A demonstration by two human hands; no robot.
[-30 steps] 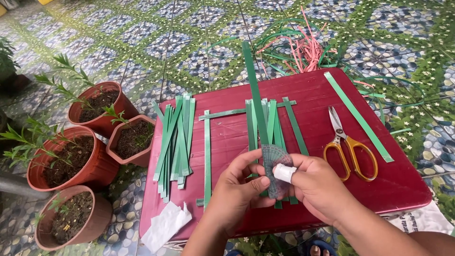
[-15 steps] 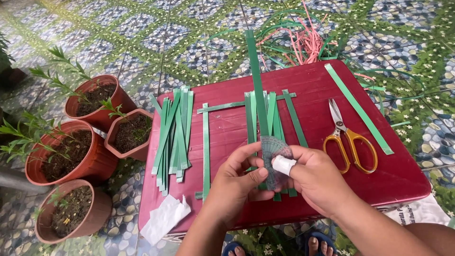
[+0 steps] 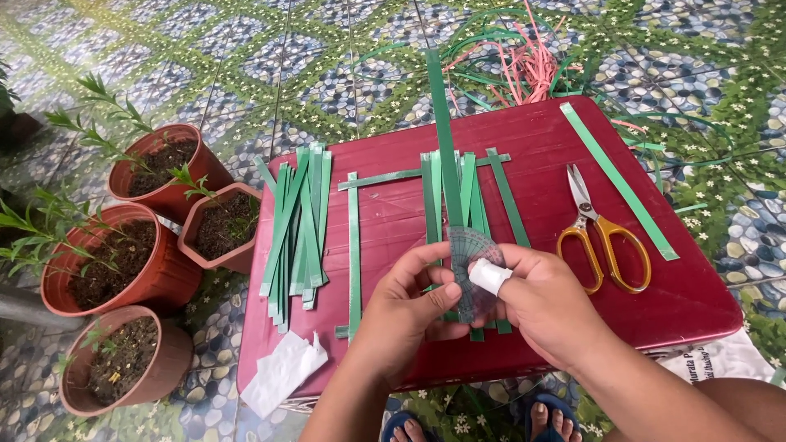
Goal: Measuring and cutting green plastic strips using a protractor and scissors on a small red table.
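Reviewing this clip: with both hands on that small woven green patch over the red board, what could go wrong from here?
1. The long green strip sticks far out from the woven patch pinched by the left hand and right hand; it might slide out.
2. The laid-out strips beneath could get knocked askew.
3. The scissors lie close beside the right hand, blades apart; a sweep could catch them.

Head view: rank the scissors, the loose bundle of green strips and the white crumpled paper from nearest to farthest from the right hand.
From the right hand:
1. Scissors, just to its right on the red board.
2. White crumpled paper, lower left near the board's front edge.
3. Bundle of green strips, far left; nearly level with the paper, so barely separable.
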